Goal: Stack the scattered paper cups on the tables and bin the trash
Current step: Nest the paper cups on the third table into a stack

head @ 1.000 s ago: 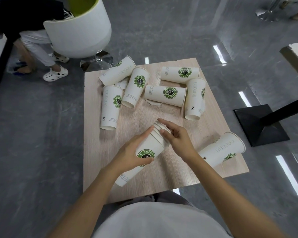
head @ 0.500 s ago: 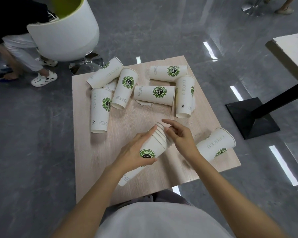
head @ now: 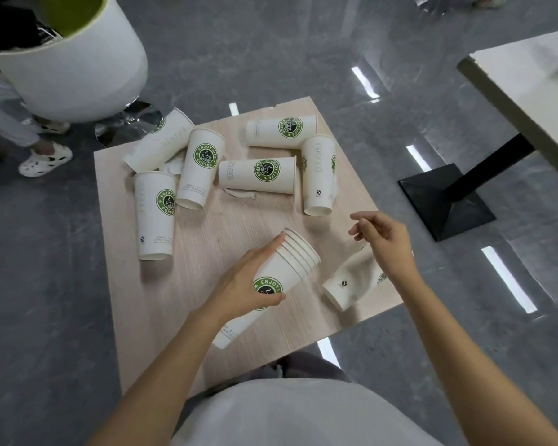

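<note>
My left hand [head: 245, 284] grips a tilted stack of nested white paper cups [head: 287, 268] with green logos, rims pointing up and right, above the wooden table [head: 207, 239]. My right hand [head: 384, 239] hovers apart from the stack with relaxed fingers, holding nothing, just above a lone cup [head: 351, 281] lying near the table's right edge. Several more cups lie scattered across the far half, among them one at the left [head: 155, 214] and one at the middle [head: 258, 175]. Small torn paper scraps [head: 240, 194] lie among them.
A white and green swivel chair [head: 74, 59] stands beyond the table's far left corner, with a person's legs and white shoes [head: 45, 159] beside it. A second table [head: 529, 88] on a black pedestal base [head: 445, 201] stands to the right. Grey polished floor surrounds everything.
My right hand has let go of the stack's rim and moved right, over the lone cup. My left hand keeps holding the stack. The view has shifted closer.
</note>
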`<action>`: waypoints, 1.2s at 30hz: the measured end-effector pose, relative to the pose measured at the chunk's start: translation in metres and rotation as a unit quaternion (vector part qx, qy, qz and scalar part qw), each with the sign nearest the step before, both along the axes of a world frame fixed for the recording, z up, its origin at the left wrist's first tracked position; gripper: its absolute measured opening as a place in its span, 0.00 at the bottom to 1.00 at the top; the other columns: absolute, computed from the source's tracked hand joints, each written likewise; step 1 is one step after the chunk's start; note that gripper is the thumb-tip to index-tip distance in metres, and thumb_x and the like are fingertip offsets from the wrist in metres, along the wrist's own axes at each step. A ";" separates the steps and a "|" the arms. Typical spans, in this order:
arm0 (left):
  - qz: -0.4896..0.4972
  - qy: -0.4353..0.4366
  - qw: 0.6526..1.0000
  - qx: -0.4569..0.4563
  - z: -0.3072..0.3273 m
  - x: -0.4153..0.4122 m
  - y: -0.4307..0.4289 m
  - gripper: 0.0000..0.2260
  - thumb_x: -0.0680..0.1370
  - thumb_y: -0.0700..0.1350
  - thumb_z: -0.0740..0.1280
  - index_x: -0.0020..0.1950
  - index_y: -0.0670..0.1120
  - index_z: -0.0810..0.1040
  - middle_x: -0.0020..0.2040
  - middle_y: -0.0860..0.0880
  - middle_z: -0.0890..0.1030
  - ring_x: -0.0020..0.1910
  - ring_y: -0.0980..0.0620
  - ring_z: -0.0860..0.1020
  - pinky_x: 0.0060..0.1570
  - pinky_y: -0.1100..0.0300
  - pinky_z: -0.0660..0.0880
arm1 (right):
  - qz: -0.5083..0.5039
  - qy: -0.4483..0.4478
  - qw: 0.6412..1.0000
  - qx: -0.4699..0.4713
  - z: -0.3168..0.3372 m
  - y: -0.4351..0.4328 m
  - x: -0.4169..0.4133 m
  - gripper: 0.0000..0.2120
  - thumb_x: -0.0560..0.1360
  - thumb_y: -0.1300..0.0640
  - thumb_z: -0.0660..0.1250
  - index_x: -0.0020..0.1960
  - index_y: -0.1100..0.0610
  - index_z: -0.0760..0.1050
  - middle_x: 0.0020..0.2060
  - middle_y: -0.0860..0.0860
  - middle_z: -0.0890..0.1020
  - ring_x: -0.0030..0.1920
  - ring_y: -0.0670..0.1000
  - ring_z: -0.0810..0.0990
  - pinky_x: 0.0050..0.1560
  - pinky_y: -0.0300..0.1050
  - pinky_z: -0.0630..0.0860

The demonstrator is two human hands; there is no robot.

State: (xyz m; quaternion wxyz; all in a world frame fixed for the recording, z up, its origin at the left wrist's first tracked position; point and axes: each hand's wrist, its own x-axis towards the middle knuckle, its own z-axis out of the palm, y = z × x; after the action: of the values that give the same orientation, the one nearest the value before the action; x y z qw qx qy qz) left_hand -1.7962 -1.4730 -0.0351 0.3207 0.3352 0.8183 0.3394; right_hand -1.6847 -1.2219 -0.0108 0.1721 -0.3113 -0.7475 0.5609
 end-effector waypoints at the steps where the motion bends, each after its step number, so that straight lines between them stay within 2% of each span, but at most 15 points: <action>1: -0.001 -0.001 1.000 -0.001 0.000 0.000 0.002 0.47 0.68 0.52 0.77 0.73 0.75 0.49 0.64 0.58 0.71 0.60 0.56 0.73 0.61 0.52 0.73 | -0.016 -0.011 1.000 0.017 -0.001 0.006 0.004 0.10 0.78 0.66 0.61 0.49 0.58 0.80 0.35 0.53 0.82 0.34 0.42 0.78 0.40 0.31 0.72; 4: -0.004 -0.001 1.000 -0.004 -0.001 -0.001 0.006 0.47 0.68 0.52 0.77 0.73 0.76 0.49 0.63 0.58 0.71 0.58 0.56 0.74 0.60 0.54 0.73 | -0.065 -0.056 0.992 0.088 -0.007 0.023 0.017 0.10 0.78 0.63 0.62 0.50 0.54 0.81 0.39 0.50 0.82 0.39 0.43 0.78 0.42 0.30 0.71; 7: -0.004 -0.007 1.000 -0.002 -0.003 -0.001 0.010 0.47 0.68 0.52 0.77 0.73 0.76 0.49 0.63 0.58 0.71 0.58 0.56 0.74 0.59 0.55 0.74 | -0.083 -0.093 0.984 0.130 -0.014 0.037 0.029 0.10 0.78 0.61 0.62 0.55 0.55 0.80 0.48 0.48 0.80 0.46 0.48 0.77 0.49 0.40 0.72; 9: -0.005 -0.007 1.000 0.000 -0.003 0.000 0.012 0.47 0.68 0.52 0.77 0.73 0.76 0.49 0.63 0.58 0.71 0.58 0.56 0.74 0.59 0.55 0.73 | -0.065 -0.127 0.982 0.124 -0.020 0.046 0.034 0.10 0.78 0.59 0.63 0.57 0.54 0.80 0.51 0.48 0.79 0.48 0.48 0.77 0.50 0.41 0.70; 11: -0.003 -0.007 1.000 0.002 -0.004 0.000 0.013 0.47 0.69 0.52 0.77 0.73 0.76 0.49 0.63 0.58 0.71 0.58 0.56 0.74 0.59 0.55 0.73 | -0.039 -0.151 0.983 0.093 -0.025 0.051 0.037 0.10 0.78 0.58 0.63 0.57 0.53 0.80 0.50 0.49 0.80 0.48 0.47 0.77 0.48 0.37 0.69; 13: -0.001 -0.008 1.000 0.002 -0.004 0.000 0.014 0.47 0.69 0.52 0.77 0.73 0.75 0.49 0.63 0.58 0.71 0.58 0.57 0.74 0.59 0.55 0.74 | -0.024 -0.149 0.987 0.055 -0.028 0.053 0.037 0.10 0.78 0.59 0.63 0.55 0.53 0.81 0.50 0.49 0.81 0.46 0.43 0.78 0.44 0.27 0.70; 15: -0.001 -0.008 1.000 0.000 -0.005 0.001 0.014 0.47 0.69 0.51 0.77 0.73 0.75 0.49 0.62 0.58 0.71 0.56 0.57 0.74 0.58 0.54 0.74 | -0.020 -0.139 0.989 0.034 -0.029 0.053 0.036 0.09 0.78 0.61 0.63 0.54 0.55 0.81 0.50 0.49 0.82 0.46 0.39 0.78 0.45 0.24 0.71; 20: 0.010 -0.011 1.000 -0.003 -0.006 0.001 0.014 0.47 0.69 0.52 0.78 0.73 0.76 0.49 0.62 0.57 0.72 0.57 0.56 0.74 0.59 0.51 0.74 | 0.003 -0.167 0.985 0.045 -0.031 0.056 0.029 0.09 0.77 0.62 0.64 0.51 0.57 0.83 0.48 0.49 0.83 0.51 0.45 0.78 0.53 0.38 0.70; 23: 0.014 -0.012 1.000 -0.001 -0.007 0.000 0.012 0.47 0.68 0.52 0.78 0.74 0.75 0.50 0.64 0.56 0.72 0.59 0.54 0.74 0.61 0.50 0.74 | -0.002 -0.152 0.988 0.019 -0.030 0.056 0.027 0.09 0.77 0.62 0.64 0.49 0.56 0.83 0.47 0.49 0.84 0.51 0.46 0.79 0.55 0.40 0.73; 27: 0.015 -0.013 1.000 -0.006 -0.007 -0.005 0.005 0.47 0.68 0.51 0.78 0.74 0.75 0.50 0.64 0.57 0.71 0.59 0.55 0.74 0.61 0.50 0.73 | -0.015 -0.122 0.992 0.002 -0.025 0.054 0.024 0.09 0.77 0.63 0.64 0.49 0.58 0.82 0.45 0.50 0.83 0.45 0.43 0.79 0.45 0.28 0.73; 31: 0.011 -0.012 1.000 -0.013 -0.005 -0.010 -0.005 0.47 0.68 0.50 0.78 0.73 0.75 0.51 0.63 0.59 0.71 0.57 0.57 0.74 0.60 0.52 0.74 | -0.037 -0.082 0.996 -0.011 -0.022 0.052 0.020 0.08 0.77 0.64 0.64 0.49 0.57 0.82 0.45 0.51 0.83 0.46 0.47 0.80 0.46 0.34 0.75; 33: 0.009 -0.013 1.000 -0.021 -0.004 -0.013 -0.010 0.47 0.68 0.49 0.78 0.72 0.76 0.52 0.62 0.59 0.72 0.57 0.57 0.75 0.60 0.50 0.74 | -0.047 -0.060 0.997 -0.008 -0.019 0.051 0.017 0.08 0.77 0.64 0.64 0.49 0.58 0.82 0.45 0.51 0.83 0.45 0.43 0.80 0.46 0.33 0.76; 36: -0.004 -0.022 0.999 -0.032 -0.002 -0.016 -0.016 0.47 0.67 0.50 0.78 0.72 0.77 0.52 0.61 0.58 0.72 0.55 0.55 0.75 0.58 0.48 0.75 | -0.068 -0.034 0.997 0.012 -0.016 0.047 0.010 0.09 0.77 0.64 0.64 0.50 0.59 0.82 0.45 0.49 0.83 0.41 0.34 0.78 0.43 0.26 0.73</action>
State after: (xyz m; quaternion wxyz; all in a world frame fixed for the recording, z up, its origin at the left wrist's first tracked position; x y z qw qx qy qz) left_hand -1.8118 -1.4887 -0.0367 0.3504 0.3207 0.8200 0.3192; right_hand -1.6748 -1.1746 -0.0269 0.1883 -0.3781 -0.7367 0.5280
